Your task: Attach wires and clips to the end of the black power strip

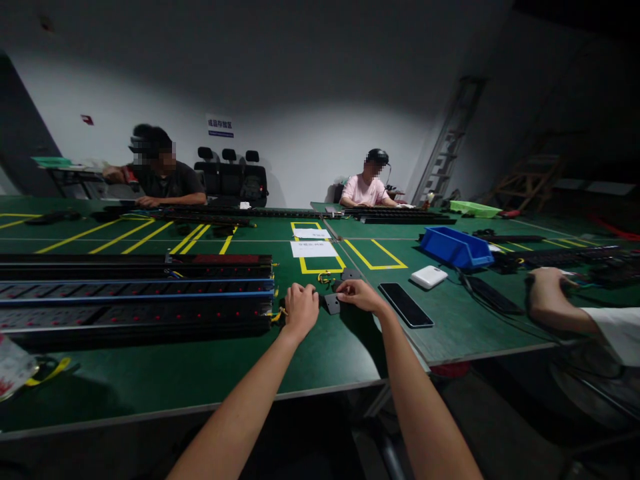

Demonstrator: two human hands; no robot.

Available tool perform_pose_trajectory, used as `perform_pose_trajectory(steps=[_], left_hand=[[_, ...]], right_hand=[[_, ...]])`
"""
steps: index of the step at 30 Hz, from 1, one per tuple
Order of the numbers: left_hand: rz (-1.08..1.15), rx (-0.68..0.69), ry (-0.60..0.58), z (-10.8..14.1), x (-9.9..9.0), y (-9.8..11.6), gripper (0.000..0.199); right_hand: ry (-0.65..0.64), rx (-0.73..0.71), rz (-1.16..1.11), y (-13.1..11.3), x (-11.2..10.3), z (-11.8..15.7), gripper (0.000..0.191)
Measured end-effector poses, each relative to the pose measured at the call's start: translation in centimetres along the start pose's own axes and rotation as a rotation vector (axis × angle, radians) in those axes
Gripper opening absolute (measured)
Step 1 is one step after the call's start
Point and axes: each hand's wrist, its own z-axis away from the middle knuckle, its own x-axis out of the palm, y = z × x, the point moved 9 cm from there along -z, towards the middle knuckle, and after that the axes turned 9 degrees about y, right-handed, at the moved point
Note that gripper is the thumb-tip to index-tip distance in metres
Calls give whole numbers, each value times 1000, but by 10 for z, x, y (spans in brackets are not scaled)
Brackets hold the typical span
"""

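Nearest the camera, the left forearm (245, 400) came in from seven o'clock and the right forearm (425, 393) from five, over the green surface (330, 357). The right hand (361, 295) pinched a small grey plate (332, 305) between thumb and fingers; whether the plate touched the surface could not be told. The left hand (301, 310), fingers curled narrow, sat just beside the plate at nine o'clock; whether it gripped anything could not be told. From the plate, a dark piece (351, 274) lay close at one o'clock, yellow-and-black wires (326, 277) at twelve, paper sheets (314, 249) at eleven, a phone (406, 305) at three, a blue bin (456, 248) at two, and long black strips (200, 310) at nine.
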Motion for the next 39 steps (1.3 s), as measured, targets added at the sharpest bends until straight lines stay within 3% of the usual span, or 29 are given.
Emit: perform_pose_trajectory(steps=[14, 24, 34, 39], left_hand=[[-79, 26, -85, 6, -1, 9, 28], [-67, 65, -135, 6, 2, 13, 26], [-46, 47, -141, 5, 3, 10, 24], [-37, 47, -112, 3, 2, 10, 25]], right_hand=[[99, 92, -7, 20, -7, -1, 33], [125, 16, 127, 9, -5, -5, 33], [74, -12, -11, 15, 5, -11, 29], [126, -15, 39, 10, 1, -9, 25]])
